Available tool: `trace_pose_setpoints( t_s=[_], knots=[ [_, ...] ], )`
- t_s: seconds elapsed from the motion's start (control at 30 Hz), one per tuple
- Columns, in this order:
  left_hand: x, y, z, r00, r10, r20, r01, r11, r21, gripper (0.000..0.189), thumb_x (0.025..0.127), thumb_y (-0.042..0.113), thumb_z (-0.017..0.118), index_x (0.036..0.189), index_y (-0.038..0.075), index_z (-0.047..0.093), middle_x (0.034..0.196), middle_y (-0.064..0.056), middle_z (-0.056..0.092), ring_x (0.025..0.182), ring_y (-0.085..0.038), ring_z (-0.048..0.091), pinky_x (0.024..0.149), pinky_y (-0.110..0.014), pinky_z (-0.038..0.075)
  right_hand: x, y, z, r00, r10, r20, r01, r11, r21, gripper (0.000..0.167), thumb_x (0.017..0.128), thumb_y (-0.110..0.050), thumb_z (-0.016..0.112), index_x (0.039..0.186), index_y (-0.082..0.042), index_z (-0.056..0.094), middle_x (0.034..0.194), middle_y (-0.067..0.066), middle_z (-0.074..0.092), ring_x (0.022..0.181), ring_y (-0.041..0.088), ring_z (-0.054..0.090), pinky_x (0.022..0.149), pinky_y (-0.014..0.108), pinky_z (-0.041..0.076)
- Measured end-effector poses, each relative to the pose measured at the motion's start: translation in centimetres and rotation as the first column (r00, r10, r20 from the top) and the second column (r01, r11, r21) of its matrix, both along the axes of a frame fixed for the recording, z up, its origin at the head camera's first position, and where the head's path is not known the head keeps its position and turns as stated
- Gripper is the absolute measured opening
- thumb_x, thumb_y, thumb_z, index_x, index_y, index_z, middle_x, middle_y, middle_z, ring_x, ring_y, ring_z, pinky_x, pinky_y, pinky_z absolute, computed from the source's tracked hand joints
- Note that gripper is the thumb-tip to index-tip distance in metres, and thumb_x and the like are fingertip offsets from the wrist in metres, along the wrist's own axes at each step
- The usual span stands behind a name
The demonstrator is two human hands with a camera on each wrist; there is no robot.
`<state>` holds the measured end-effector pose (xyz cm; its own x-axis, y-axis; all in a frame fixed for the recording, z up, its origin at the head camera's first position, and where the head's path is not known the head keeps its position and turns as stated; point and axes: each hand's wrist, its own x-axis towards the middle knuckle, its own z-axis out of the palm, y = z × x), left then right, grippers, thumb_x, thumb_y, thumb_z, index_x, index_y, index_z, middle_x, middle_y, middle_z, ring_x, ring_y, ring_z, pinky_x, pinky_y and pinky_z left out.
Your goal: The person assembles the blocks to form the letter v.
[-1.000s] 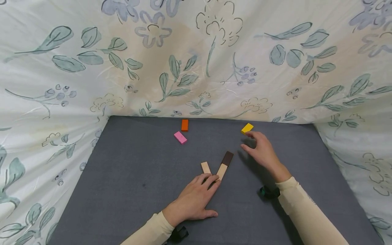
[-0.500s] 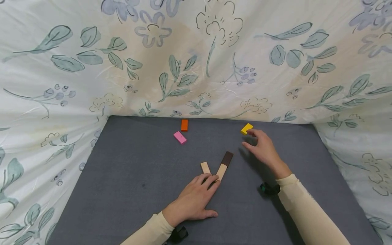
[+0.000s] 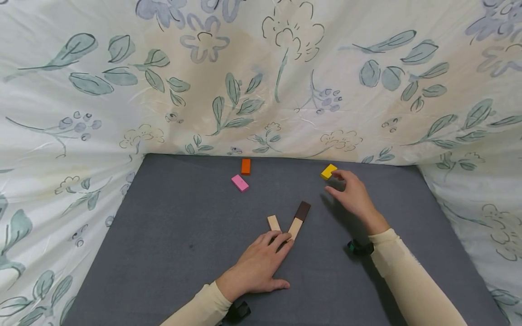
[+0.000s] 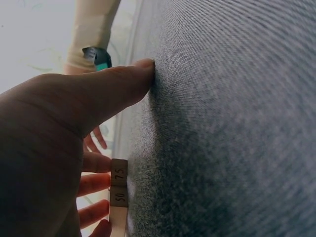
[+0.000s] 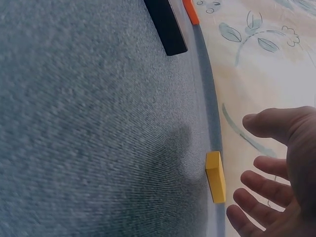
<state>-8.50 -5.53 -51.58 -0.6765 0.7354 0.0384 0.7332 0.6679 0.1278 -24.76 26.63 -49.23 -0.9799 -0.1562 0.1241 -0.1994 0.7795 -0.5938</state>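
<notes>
My left hand [image 3: 261, 265] lies with spread fingers over the near ends of two pale wooden blocks, a left block [image 3: 273, 222] and a right block [image 3: 295, 229], which form a V. Its fingertips rest at the blocks; in the left wrist view two block ends show the numbers 75 [image 4: 119, 173] and 50 [image 4: 119, 196]. A dark brown block [image 3: 302, 211] continues the right arm of the V. Next to a yellow block [image 3: 328, 171], my right hand [image 3: 352, 194] hovers with thumb and fingers apart, holding nothing. The yellow block [image 5: 215, 177] lies beyond the fingers in the right wrist view.
An orange block [image 3: 246, 166] lies near the back edge of the grey table [image 3: 171, 226], with a pink block [image 3: 240, 183] just in front of it. Floral curtain [image 3: 253, 90] hangs along the back and both sides.
My right hand has shifted slightly right and away from me, alongside the yellow block. The left hand and the blocks stay where they were.
</notes>
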Motion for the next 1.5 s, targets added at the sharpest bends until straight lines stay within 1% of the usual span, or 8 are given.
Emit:
trace_pose_setpoints(
  t_s=[0.2, 0.67, 0.97, 1.27, 1.5],
  knots=[
    [0.0, 0.1, 0.1, 1.000, 0.001, 0.002, -0.001, 1.000, 0.002, 0.102, 0.087, 0.076, 0.077, 0.163, 0.014, 0.049, 0.165, -0.002, 0.042, 0.150, -0.025, 0.039, 0.122, -0.042, 0.038, -0.2, 0.2, 0.2, 1.000, -0.013, -0.001, 0.013, 1.000, 0.009, 0.057, 0.101, -0.017, 0.080, 0.148, 0.006, 0.056, 0.141, 0.029, 0.058, 0.129, 0.047, 0.055, 0.109, 0.066, 0.046],
    [-0.1, 0.1, -0.1, 1.000, 0.007, 0.017, -0.007, 1.000, -0.019, 0.102, 0.087, 0.077, 0.076, 0.164, 0.015, 0.048, 0.165, -0.001, 0.041, 0.150, -0.024, 0.038, 0.122, -0.042, 0.038, -0.7, 0.4, -0.1, 1.000, -0.006, -0.003, 0.006, 1.000, 0.022, 0.062, 0.101, -0.018, 0.079, 0.151, 0.008, 0.053, 0.142, 0.029, 0.057, 0.130, 0.047, 0.053, 0.110, 0.066, 0.044],
    [-0.1, 0.1, 0.0, 1.000, 0.008, 0.017, -0.008, 1.000, -0.013, 0.102, 0.087, 0.076, 0.077, 0.163, 0.015, 0.049, 0.165, -0.001, 0.041, 0.149, -0.024, 0.038, 0.122, -0.042, 0.038, -1.3, 0.8, -0.2, 0.999, -0.025, 0.020, 0.024, 0.999, 0.036, 0.064, 0.102, -0.020, 0.079, 0.153, 0.007, 0.052, 0.143, 0.029, 0.056, 0.131, 0.047, 0.053, 0.111, 0.066, 0.043],
    [-0.1, 0.1, 0.1, 1.000, 0.008, 0.027, -0.008, 1.000, -0.017, 0.101, 0.088, 0.076, 0.076, 0.164, 0.015, 0.048, 0.165, -0.001, 0.040, 0.150, -0.024, 0.038, 0.123, -0.042, 0.038, -1.9, 1.0, -0.1, 0.999, -0.029, 0.035, 0.027, 0.999, 0.043, 0.065, 0.102, -0.023, 0.079, 0.154, 0.006, 0.052, 0.145, 0.029, 0.055, 0.132, 0.047, 0.052, 0.112, 0.067, 0.042],
    [-0.2, 0.1, 0.0, 1.000, 0.008, 0.026, -0.008, 1.000, -0.014, 0.101, 0.087, 0.076, 0.077, 0.163, 0.015, 0.048, 0.165, -0.001, 0.040, 0.150, -0.024, 0.039, 0.123, -0.042, 0.038, -2.3, 1.0, -0.1, 0.998, -0.031, 0.057, 0.028, 0.998, 0.050, 0.065, 0.102, -0.024, 0.078, 0.154, 0.005, 0.051, 0.146, 0.030, 0.054, 0.133, 0.047, 0.052, 0.112, 0.067, 0.041]
  ],
)
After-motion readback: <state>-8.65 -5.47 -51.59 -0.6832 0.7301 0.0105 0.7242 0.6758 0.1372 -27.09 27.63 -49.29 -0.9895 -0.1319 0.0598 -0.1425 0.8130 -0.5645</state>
